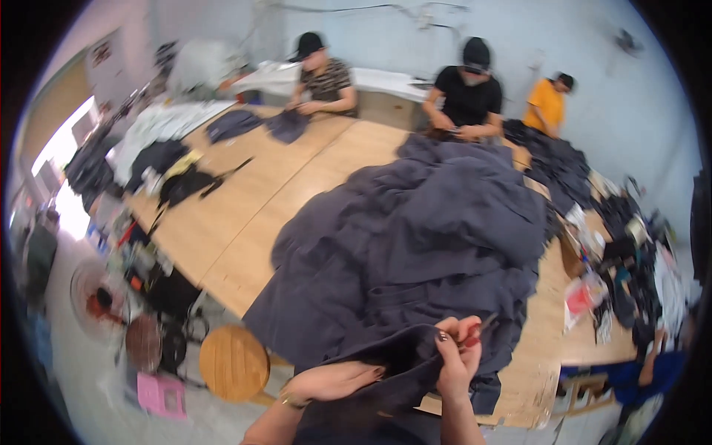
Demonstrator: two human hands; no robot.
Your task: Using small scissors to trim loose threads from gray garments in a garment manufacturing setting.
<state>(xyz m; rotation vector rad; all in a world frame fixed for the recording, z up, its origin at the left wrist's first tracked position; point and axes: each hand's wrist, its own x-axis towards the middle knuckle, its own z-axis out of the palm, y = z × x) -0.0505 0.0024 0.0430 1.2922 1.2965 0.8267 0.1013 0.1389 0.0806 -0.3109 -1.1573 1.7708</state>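
Note:
A large heap of dark grey garments [415, 215] covers the near middle of the table. My left hand [337, 382] lies along the edge of one dark grey garment [404, 363], its fingertips gripping a fold. To the right, my right hand [458, 348] is closed, pinching the raised edge of the same garment between thumb and fingers. A small tool with a red part and a thin metal tip [489, 321] also sticks out of the right hand; blur and the fingers hide its exact kind. Between my hands the cloth forms an open hollow.
The wooden table [274, 193] stretches away, with people working at its far side. A dark strapped piece [189, 185] lies at its left. A round wooden stool [233, 362], a pink plastic stool [161, 395] and a fan [100, 300] stand left. Clothes and bags pile up at right.

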